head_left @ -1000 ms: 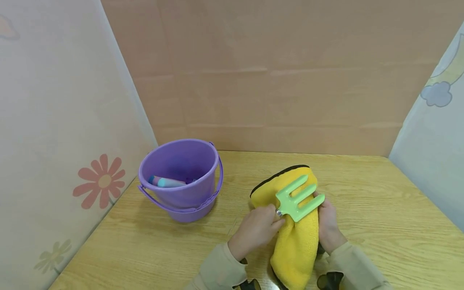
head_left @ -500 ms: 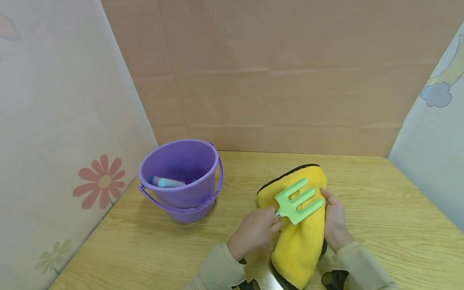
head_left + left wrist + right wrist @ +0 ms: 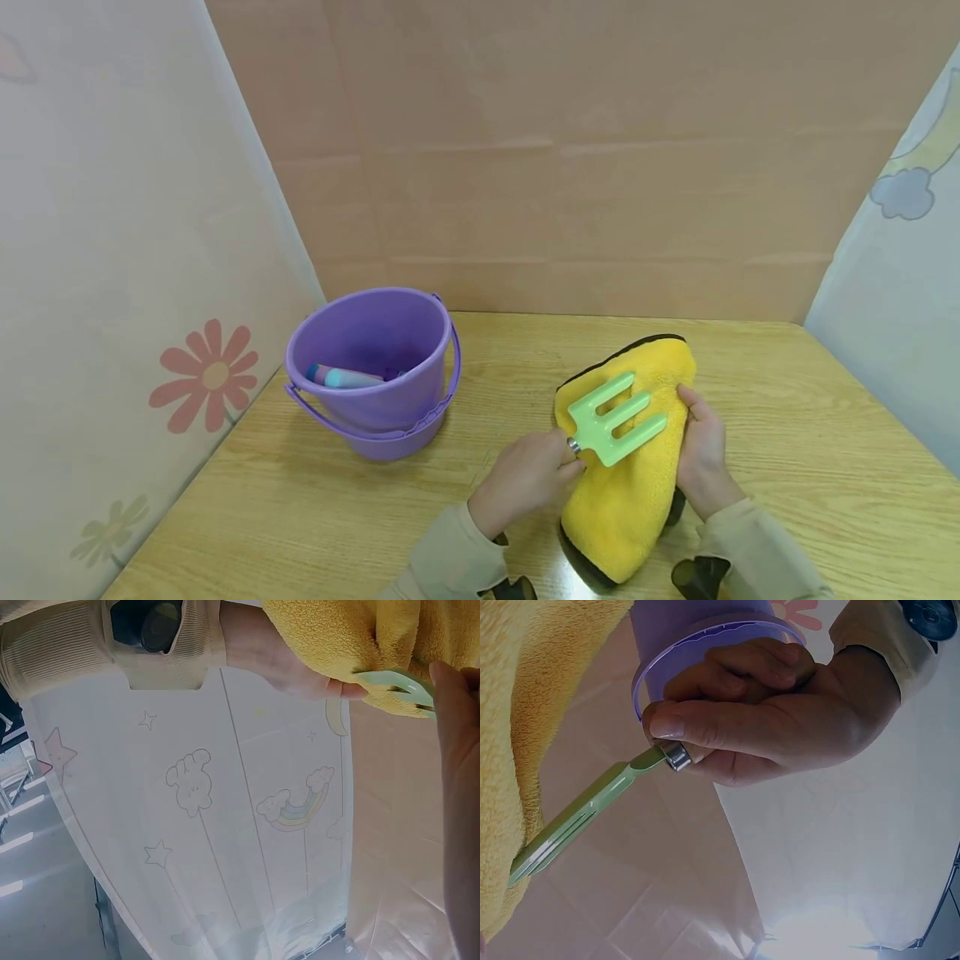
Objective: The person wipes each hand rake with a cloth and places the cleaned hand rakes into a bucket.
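Note:
A green three-pronged hand fork (image 3: 611,421) has its handle gripped in my left hand (image 3: 525,475). The right wrist view shows those fingers (image 3: 742,675) curled round it, with a metal collar at the fork's neck. Behind the prongs hangs a fluffy yellow towel (image 3: 630,508) with dark edging. My right hand (image 3: 703,454) holds the towel at its right side, thumb in front and the other fingers hidden behind. In the left wrist view the prongs (image 3: 401,686) lie against the towel's pile.
To the left on the wooden table (image 3: 360,533) stands a purple bucket (image 3: 375,421), its handle lowered. Inside lie a light-blue-ended tube (image 3: 352,378) and other small things. A brown backdrop (image 3: 562,167) rises behind the table, with pale printed sheets at both sides.
My right hand and the towel have shifted right and slightly up across the back of the fork. The left hand with the fork has barely moved. The bucket stays put.

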Demonstrator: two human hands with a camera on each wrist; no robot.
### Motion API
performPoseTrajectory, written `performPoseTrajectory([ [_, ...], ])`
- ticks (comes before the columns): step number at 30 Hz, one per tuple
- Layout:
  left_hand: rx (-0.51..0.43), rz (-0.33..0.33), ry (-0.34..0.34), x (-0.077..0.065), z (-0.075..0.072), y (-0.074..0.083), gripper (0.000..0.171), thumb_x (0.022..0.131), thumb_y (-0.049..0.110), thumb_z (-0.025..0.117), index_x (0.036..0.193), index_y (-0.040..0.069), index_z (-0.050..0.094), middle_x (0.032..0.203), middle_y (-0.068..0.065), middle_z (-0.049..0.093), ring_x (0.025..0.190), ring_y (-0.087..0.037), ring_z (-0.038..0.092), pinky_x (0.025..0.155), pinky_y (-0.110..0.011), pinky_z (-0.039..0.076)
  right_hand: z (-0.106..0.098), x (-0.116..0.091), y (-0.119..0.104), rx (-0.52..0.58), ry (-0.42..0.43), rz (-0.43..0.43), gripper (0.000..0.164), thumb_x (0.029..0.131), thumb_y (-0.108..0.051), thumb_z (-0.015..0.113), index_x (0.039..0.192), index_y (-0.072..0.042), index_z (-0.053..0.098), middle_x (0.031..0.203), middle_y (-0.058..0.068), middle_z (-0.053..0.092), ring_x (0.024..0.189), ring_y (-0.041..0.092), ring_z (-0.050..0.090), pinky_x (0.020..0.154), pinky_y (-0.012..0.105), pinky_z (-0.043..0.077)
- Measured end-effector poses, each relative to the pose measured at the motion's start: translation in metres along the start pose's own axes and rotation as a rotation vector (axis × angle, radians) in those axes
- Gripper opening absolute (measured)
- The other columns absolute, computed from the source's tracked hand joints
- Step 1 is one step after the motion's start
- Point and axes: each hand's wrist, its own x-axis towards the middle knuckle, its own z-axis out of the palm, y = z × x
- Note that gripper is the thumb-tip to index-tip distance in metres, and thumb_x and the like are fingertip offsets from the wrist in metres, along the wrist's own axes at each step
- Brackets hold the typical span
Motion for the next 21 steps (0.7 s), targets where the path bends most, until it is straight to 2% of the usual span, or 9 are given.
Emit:
performPoseTrajectory([
  [6, -0.020, -0.012, 0.010, 0.000, -0.003, 0.004, 0.042, 0.090, 0.023, 0.060, 0.058, 0.015, 0.033, 0.058, 0.007, 0.031, 0.047, -0.003, 0.027, 0.040, -0.016, 0.025, -0.002, 0.001, 0.001, 0.022, -0.037, -0.052, 0.026, 0.102, -0.026, 0.027, 0.124, -0.012, 0.027, 0.113, 0.007, 0.054, 0.106, 0.021, 0.056, 0.089, 0.037, 0.046],
  [9, -0.041, -0.009, 0.023, 0.000, -0.005, 0.005, 0.038, 0.090, 0.024, 0.059, 0.062, 0.015, 0.035, 0.058, 0.007, 0.031, 0.047, -0.002, 0.028, 0.041, -0.016, 0.026, -0.004, 0.002, 0.004, 0.009, -0.051, -0.076, 0.028, 0.101, -0.031, 0.029, 0.121, -0.011, 0.033, 0.111, 0.005, 0.054, 0.105, 0.019, 0.056, 0.088, 0.034, 0.046],
  [11, -0.041, 0.005, 0.036, 0.000, -0.006, 0.006, 0.039, 0.090, 0.023, 0.059, 0.061, 0.015, 0.035, 0.059, 0.007, 0.030, 0.048, -0.002, 0.026, 0.041, -0.016, 0.024, -0.005, 0.002, 0.006, -0.006, -0.058, -0.065, 0.031, 0.101, -0.033, 0.028, 0.120, -0.010, 0.037, 0.111, 0.005, 0.055, 0.105, 0.019, 0.056, 0.087, 0.035, 0.047],
  [15, -0.021, 0.025, 0.060, 0.001, -0.005, 0.007, 0.040, 0.089, 0.022, 0.060, 0.059, 0.016, 0.035, 0.060, 0.007, 0.028, 0.049, -0.002, 0.025, 0.042, -0.015, 0.023, -0.007, 0.004, 0.012, -0.068, -0.151, -0.030, 0.036, 0.102, -0.035, 0.022, 0.114, -0.009, 0.044, 0.107, 0.005, 0.058, 0.101, 0.019, 0.058, 0.084, 0.033, 0.049],
  [18, -0.024, 0.017, 0.065, 0.002, -0.004, 0.007, 0.037, 0.089, 0.024, 0.060, 0.062, 0.015, 0.036, 0.058, 0.008, 0.028, 0.048, -0.002, 0.025, 0.041, -0.016, 0.023, -0.006, 0.006, 0.016, -0.091, -0.241, -0.007, 0.041, 0.102, -0.034, 0.018, 0.109, -0.007, 0.049, 0.102, 0.005, 0.058, 0.097, 0.018, 0.059, 0.082, 0.031, 0.049],
  [21, -0.032, 0.011, 0.068, 0.003, -0.002, 0.007, 0.035, 0.089, 0.024, 0.060, 0.064, 0.015, 0.037, 0.057, 0.008, 0.029, 0.047, -0.002, 0.026, 0.041, -0.016, 0.024, -0.003, 0.006, 0.019, -0.088, -0.271, 0.038, 0.044, 0.102, -0.034, 0.018, 0.104, -0.007, 0.052, 0.098, 0.005, 0.059, 0.093, 0.017, 0.060, 0.081, 0.029, 0.049],
])
